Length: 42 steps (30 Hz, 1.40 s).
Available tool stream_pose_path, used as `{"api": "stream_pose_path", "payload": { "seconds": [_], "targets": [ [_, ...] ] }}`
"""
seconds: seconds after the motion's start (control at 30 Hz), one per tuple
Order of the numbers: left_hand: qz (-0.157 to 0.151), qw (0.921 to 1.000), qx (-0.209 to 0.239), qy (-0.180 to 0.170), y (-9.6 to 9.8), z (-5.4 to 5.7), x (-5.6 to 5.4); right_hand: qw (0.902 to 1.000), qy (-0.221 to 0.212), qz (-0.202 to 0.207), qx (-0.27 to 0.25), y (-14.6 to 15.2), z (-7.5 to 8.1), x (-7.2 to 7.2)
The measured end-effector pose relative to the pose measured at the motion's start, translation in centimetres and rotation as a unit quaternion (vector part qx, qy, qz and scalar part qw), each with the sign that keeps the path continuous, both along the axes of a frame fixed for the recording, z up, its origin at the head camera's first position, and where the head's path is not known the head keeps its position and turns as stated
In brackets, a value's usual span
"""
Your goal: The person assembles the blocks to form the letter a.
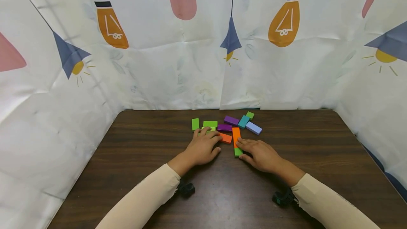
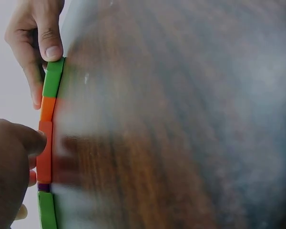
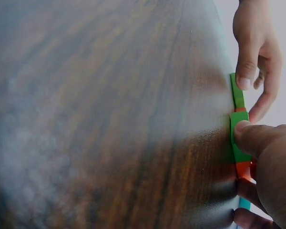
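Observation:
In the head view, colored rectangular blocks lie in a loose cluster near the back of the table. My left hand [image 1: 201,147] reaches over the cluster's left part, fingers spread. Its fingertips touch a red-orange block [image 1: 226,138] and partly cover a light green block [image 1: 208,129]. On the right, my right hand [image 1: 262,154] rests against an orange block [image 1: 236,135] with its index finger. Its thumb touches a green block [image 3: 238,143], set end to end with the orange one. Two purple blocks [image 1: 224,128] [image 1: 231,120] lie between the hands and behind them.
Behind the left hand lie two more green blocks [image 1: 195,123] [image 1: 210,123]. A teal block [image 1: 243,121], a light blue block [image 1: 253,128] and a small green block [image 1: 250,115] sit at back right. A printed white cloth [image 1: 190,73] hangs behind the dark wooden table [image 1: 143,133].

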State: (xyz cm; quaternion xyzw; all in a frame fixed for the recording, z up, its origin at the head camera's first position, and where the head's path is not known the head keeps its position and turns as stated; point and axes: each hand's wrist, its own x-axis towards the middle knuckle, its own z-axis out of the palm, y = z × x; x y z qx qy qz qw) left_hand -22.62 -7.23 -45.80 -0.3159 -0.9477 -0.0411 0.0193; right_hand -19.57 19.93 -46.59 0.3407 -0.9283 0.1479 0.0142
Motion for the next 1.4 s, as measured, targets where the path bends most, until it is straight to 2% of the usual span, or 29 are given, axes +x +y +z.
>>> {"api": "stream_pose_path", "payload": {
  "seconds": [0.3, 0.57, 0.8, 1.07, 1.4],
  "targets": [
    [-0.008, 0.9997, 0.012, 0.022, -0.1, 0.0, 0.5, 0.9998, 0.006, 0.017, -0.007, 0.0, -0.2, -0.1],
    [0.033, 0.9972, 0.022, 0.064, 1.2, -0.1, 1.2, 1.0000, 0.000, 0.008, -0.001, 0.0, -0.1, 0.1],
    [0.058, 0.9960, -0.002, 0.068, 1.8, -0.2, 1.8, 1.0000, 0.000, 0.002, -0.002, -0.2, -0.1, 0.1],
    [0.064, 0.9961, -0.004, 0.061, 2.1, -0.1, 2.2, 0.9997, -0.016, -0.018, -0.002, -0.3, 0.1, 0.2],
    [0.070, 0.9950, 0.011, 0.070, 2.2, 0.3, 2.8, 0.9992, -0.033, -0.020, 0.006, -0.2, 0.3, -0.1]
  ]
}}
